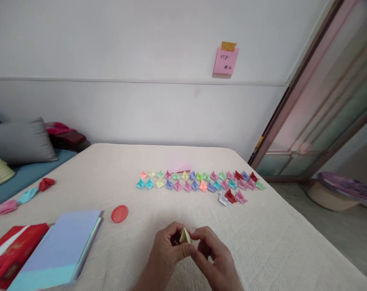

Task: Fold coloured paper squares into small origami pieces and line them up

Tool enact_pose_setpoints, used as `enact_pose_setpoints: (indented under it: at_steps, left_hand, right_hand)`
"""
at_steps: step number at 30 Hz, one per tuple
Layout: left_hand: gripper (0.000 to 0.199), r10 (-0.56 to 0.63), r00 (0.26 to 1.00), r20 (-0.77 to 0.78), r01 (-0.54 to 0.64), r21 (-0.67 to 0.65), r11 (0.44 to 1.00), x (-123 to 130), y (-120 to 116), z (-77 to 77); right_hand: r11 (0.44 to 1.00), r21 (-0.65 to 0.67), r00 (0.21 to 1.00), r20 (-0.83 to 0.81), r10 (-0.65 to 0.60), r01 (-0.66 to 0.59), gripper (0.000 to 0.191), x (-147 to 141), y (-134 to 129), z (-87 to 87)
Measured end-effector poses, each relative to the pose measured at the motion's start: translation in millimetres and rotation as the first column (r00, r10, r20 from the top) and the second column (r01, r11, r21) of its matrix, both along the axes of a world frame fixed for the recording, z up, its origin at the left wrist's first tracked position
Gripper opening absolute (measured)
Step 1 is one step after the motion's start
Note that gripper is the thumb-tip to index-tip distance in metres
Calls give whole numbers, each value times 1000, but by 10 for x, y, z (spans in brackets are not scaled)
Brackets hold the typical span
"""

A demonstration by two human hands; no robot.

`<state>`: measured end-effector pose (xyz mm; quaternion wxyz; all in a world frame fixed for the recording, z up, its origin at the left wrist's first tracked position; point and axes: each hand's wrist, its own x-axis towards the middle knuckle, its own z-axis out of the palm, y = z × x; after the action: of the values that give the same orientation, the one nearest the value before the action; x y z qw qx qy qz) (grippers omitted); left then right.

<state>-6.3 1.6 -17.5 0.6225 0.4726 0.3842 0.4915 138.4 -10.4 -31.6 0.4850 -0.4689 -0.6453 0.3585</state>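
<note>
Here, the left hand point(169, 248) pinches a pale-yellow folded-paper piece point(185, 236) — right hand point(215, 254) at its edge, grip unclear — cream tabletop point(277, 238) open rightward.

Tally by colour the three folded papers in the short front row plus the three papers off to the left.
Red: 2, front red paper, left red paper
Pink: 2, front pink paper, left pink paper
Light blue: 1, blue paper
White: 1, white paper
Total: 6
</note>
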Motion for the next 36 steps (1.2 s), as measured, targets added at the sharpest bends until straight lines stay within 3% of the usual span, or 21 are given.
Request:
enact_pose_setpoints:
  at_steps: [9,16,19,25,30,36]
  left_hand:
    - [34,-65,993,-96,61,-37,997,-12,0,-61]
    - [24,-138,990,-7,137,-52,989,-19,-7,13]
    - [18,-64,998,17,65,-59,996,-18,-2,33]
    - [30,53,987,149,-40,-87,995,53,-27,-9]
    - [25,146,975,167,-141,-42,989,98,-27,-48]
    - [33,181,974,138,-173,-66,983,81,-5,-76]
  right_hand:
    - [995,36,996,3,-90,90,12,-68,-74,-8]
    - [970,-224,978,-158,-137,100,22,20,20,-48]
    - [962,-257,970,-194,-144,91,23,22,32,-49]
    - [949,-314,952,-277,-132,40,20,-42,13,-22]
    - [929,-365,925,-331,-186,56,13,-122,-6,30]
    - [930,-362,915,-353,-193,56,12,-152,-19,69]
